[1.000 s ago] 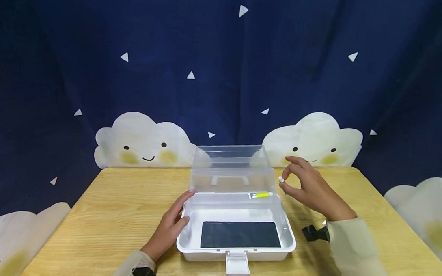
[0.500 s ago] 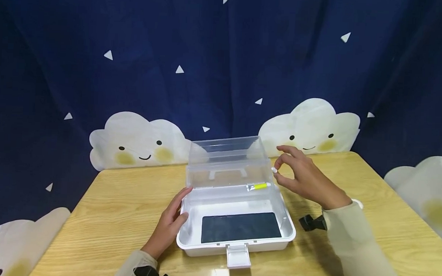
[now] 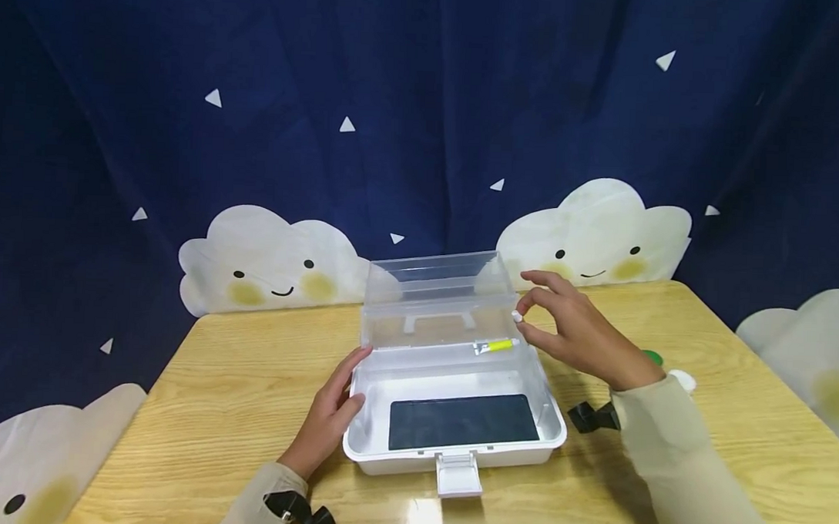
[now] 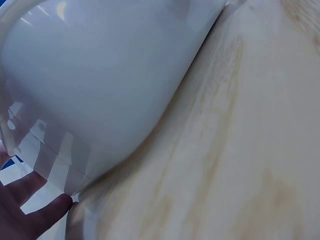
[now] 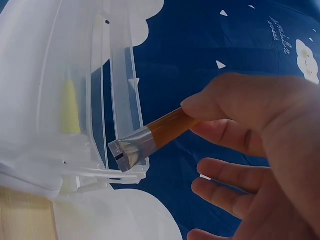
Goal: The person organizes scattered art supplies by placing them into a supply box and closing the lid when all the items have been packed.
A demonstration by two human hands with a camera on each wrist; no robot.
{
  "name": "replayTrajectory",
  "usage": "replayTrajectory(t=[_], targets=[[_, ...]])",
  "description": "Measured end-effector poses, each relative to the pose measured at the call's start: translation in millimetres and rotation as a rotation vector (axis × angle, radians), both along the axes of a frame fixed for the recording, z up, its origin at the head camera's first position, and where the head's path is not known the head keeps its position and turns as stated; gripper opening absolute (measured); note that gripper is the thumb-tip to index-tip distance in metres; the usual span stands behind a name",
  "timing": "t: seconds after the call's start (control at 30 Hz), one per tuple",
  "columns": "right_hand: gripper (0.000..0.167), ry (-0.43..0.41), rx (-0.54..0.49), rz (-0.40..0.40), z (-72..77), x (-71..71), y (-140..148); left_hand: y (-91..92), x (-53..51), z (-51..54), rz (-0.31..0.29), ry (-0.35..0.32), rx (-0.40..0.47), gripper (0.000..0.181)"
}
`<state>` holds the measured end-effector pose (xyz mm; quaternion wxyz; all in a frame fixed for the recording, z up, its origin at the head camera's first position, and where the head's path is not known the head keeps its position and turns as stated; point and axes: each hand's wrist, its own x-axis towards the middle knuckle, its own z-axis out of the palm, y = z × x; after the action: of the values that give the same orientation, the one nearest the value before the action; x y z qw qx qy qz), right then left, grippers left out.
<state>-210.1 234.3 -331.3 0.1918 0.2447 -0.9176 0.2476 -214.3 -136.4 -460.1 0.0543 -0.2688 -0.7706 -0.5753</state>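
Note:
A white plastic box (image 3: 454, 453) with its clear lid (image 3: 436, 282) tipped back stands on the table. My left hand (image 3: 327, 413) rests on the box's left side, its fingers along the rim; some of those fingers (image 4: 47, 215) show in the left wrist view. My right hand (image 3: 577, 329) is at the back right corner, its thumb and index finger pinching a small orange paint tube (image 5: 170, 127) with a silvery crimped end. In the head view only a white end shows. A yellow paint tube (image 3: 497, 346) lies at the back of the box near the lid.
A dark flat panel (image 3: 464, 422) lies on the box floor. The latch (image 3: 458, 475) hangs over the front. Beyond my right wrist, a green item (image 3: 654, 356) and a white item (image 3: 683, 381) sit partly hidden on the wooden table (image 3: 249, 379). A dark blue curtain (image 3: 398, 76) hangs behind.
My right hand has shifted slightly left towards the lid with the orange paint tube. The head view has tilted, and the green item now shows. My left hand stays on the box.

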Motion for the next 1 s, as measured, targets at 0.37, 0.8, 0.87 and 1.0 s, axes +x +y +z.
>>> replayTrajectory(t=[0.37,0.8,0.87,1.0], targets=[[0.009,-0.015,-0.004,0.027,-2.5,-4.3,-7.9,-2.5,-2.2,-0.4,-0.002,-0.003,0.01,0.069],[0.006,-0.095,0.015,0.029,-8.0,-3.9,-8.1,2.8,8.9,16.0,-0.004,0.0,-0.012,0.065],[0.007,-0.103,0.018,0.031,-8.8,-4.6,-7.5,4.2,12.4,22.9,-0.007,-0.002,-0.015,0.064],[0.007,-0.136,0.032,0.026,-9.5,-4.9,-8.1,5.4,15.5,29.0,-0.003,-0.014,-0.027,0.063]])
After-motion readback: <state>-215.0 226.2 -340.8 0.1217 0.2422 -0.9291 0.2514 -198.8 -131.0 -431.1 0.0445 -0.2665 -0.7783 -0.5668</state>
